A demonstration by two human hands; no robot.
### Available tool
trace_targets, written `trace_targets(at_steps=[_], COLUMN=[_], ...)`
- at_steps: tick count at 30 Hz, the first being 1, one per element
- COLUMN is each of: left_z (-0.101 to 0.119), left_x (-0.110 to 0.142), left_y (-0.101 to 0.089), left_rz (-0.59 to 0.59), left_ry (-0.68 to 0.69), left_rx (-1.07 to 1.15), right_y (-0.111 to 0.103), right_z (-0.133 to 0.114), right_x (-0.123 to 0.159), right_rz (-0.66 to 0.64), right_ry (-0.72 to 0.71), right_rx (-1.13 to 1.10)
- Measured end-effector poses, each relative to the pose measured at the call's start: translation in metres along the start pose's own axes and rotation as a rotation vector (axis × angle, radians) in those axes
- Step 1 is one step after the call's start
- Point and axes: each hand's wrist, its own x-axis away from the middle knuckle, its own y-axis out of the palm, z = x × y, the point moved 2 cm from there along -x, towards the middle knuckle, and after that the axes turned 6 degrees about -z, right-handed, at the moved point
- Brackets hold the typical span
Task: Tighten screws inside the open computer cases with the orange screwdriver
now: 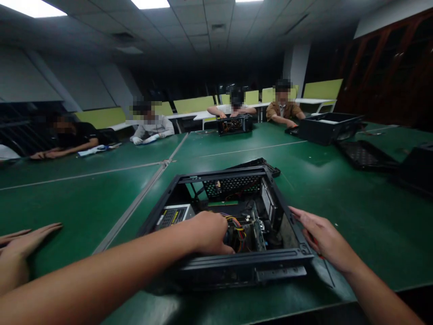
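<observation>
An open black computer case (284,253) lies in front of me on the green table. My left hand (209,232) reaches over its near edge, fingers curled down among the cables (238,228); what they grip is hidden. Just left of that hand is the power supply (174,215) with its label. A hard drive (269,198) stands along the case's right inner wall. My right hand (321,232) is closed around a screwdriver (328,272) with a red handle, its thin shaft pointing down towards the table. The fingertips are at the case's right side.
Another person's hand (20,248) rests on the table at the left. Behind the case lies a black panel (260,163). Several people sit across the table; two have computer cases, one (235,125) centre and one (328,128) right. A loose dark cover (367,155) lies at the right.
</observation>
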Motion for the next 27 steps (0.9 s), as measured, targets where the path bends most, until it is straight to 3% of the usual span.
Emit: trace_targets(at_steps=[4,10,16,18,20,22,27], left_z=[0.007,-0.018,-0.054,-0.058,-0.059,-0.063,-0.099], left_x=[-0.012,0.006,0.047,0.061,0.072,0.079,0.096], left_y=[0.009,-0.004,-0.043,-0.041,-0.028,-0.011,0.025], left_rz=[0.004,0.043,0.378,0.255,0.050,-0.058,0.011], left_ry=[-0.047,-0.147,-0.135,-0.111,-0.115,-0.155,-0.212], left_rx=[0.085,0.338,0.876,0.864,0.747,0.663,0.593], right_y=[0.008,0.021,0.051,0.071,0.094,0.118,0.176], right_z=[-0.011,-0.023,-0.026,-0.033,-0.041,-0.046,-0.043], right_x=[-0.007,-0.012,-0.006,-0.005,-0.005,-0.009,-0.033], right_rz=[-0.129,-0.172,-0.114,-0.139,-0.179,-0.181,-0.162], right_ry=[-0.076,-0.075,-0.075,-0.094,-0.129,-0.152,-0.173], right_rx=[-0.307,-0.372,-0.299,-0.307,-0.330,-0.350,-0.289])
